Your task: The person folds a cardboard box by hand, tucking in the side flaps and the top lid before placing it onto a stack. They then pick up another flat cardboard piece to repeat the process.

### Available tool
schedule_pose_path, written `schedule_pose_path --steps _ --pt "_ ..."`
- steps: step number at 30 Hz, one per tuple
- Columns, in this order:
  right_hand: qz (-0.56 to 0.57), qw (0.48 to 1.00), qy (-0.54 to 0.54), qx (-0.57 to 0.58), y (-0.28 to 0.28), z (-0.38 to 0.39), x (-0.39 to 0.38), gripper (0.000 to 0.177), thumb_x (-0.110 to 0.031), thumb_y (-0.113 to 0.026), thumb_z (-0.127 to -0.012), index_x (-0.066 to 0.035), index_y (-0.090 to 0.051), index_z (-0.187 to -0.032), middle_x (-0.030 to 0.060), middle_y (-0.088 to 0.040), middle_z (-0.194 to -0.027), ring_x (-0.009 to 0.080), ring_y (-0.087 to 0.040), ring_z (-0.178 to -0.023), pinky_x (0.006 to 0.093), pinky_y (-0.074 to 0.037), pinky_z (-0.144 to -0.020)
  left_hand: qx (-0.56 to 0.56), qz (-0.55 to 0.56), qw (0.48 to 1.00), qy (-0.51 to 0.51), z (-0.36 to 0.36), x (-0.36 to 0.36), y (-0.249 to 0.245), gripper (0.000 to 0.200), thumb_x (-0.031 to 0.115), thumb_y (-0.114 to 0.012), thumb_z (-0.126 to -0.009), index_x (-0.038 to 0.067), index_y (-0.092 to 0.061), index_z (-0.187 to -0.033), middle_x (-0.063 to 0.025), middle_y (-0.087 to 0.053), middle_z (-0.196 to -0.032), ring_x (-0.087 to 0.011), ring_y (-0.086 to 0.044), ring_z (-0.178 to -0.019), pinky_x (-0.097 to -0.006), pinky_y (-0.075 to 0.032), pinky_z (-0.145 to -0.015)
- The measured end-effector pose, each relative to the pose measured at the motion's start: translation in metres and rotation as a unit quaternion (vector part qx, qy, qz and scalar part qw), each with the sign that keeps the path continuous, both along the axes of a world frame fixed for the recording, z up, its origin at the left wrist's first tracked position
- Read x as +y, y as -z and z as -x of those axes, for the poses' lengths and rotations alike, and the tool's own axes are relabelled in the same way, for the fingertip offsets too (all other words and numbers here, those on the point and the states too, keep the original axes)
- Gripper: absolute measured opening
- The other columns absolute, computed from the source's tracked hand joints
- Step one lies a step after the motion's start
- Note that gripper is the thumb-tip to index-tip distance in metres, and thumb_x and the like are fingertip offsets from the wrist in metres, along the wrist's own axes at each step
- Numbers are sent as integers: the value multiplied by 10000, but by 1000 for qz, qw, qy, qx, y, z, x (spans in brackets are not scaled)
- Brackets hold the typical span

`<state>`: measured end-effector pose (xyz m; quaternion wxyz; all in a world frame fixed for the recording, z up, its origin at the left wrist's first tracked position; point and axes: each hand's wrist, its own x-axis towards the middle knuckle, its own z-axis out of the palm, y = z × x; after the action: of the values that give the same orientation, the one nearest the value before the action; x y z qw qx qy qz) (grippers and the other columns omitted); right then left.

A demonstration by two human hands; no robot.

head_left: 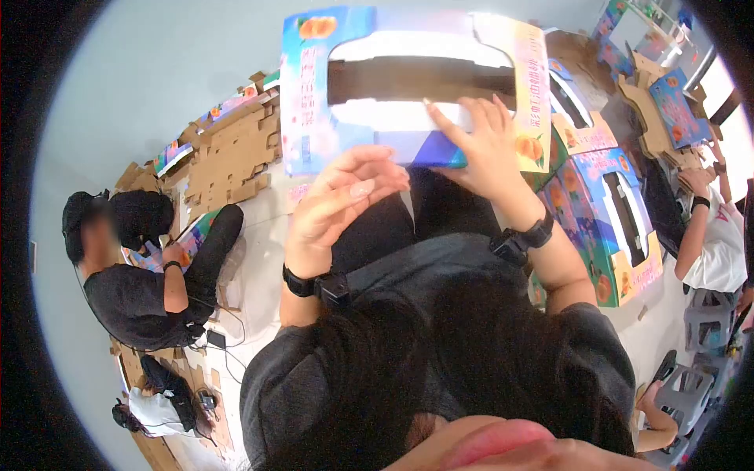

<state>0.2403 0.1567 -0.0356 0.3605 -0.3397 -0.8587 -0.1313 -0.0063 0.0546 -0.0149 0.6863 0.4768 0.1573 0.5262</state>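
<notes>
A printed cardboard gift box with pictures of orange fruit stands in front of me, its top facing up. Through the wide cut-out in its top, brown cardboard shows inside. My right hand grips the near edge of the box, fingers spread over the white border of the cut-out and the thumb partly hidden below. Just off the near left part of that edge is my left hand, its fingers loosely bent and apart, with nothing visible in them. Both wrists wear black bands.
More printed boxes stand at my right. Flat brown cardboard sheets lie at the left, near a seated person handling printed cardboard. Another person is at the far right, above grey stools. Cables lie on the floor at left.
</notes>
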Motion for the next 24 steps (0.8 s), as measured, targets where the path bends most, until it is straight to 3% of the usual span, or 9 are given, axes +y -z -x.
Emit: schedule_pose_path --steps 6,10,15,19,24 --pt "-33 990 138 27 -8 -48 44 965 -451 -873 -605 -328 -469 -1472 172 -528 -1283 374 -455 -1229 537 -316 -1026 32 -4 995 -93 22 -1 3 526 102 -692 -840 15 -520 -1330 -112 -653 -911 -233 -644 -931 -486 -434 -1074" --pt "-27 963 268 13 -5 -98 93 926 -484 -862 -596 -288 -527 -1436 169 -553 -1224 365 -475 -1191 525 -353 -978 -31 22 987 -158 51 9 26 491 73 -693 -850 44 -524 -1310 -73 -641 -900 -204 -625 -893 -516 -404 -1100" --pt "77 899 430 -29 19 -156 150 971 -561 -860 -564 -265 -535 -1430 169 -563 -1216 368 -482 -1192 539 -376 -950 -36 47 961 -269 91 16 60 449 42 -663 -895 38 -512 -1317 -34 -593 -901 -166 -585 -873 -504 -392 -1122" --pt "148 844 512 -62 26 -183 181 984 -579 -859 -561 -279 -525 -1436 167 -571 -1235 365 -496 -1201 548 -404 -935 -51 69 945 -316 118 18 80 489 85 -632 -928 38 -464 -1386 12 -529 -940 -151 -524 -901 -483 -322 -1170" --pt "214 798 558 -76 34 -196 219 989 -605 -846 -577 -290 -505 -1450 181 -568 -1274 372 -488 -1245 576 -398 -972 -61 108 920 -372 131 23 95 405 174 -571 -997 52 -478 -1372 16 -539 -949 -135 -534 -915 -442 -347 -1148"
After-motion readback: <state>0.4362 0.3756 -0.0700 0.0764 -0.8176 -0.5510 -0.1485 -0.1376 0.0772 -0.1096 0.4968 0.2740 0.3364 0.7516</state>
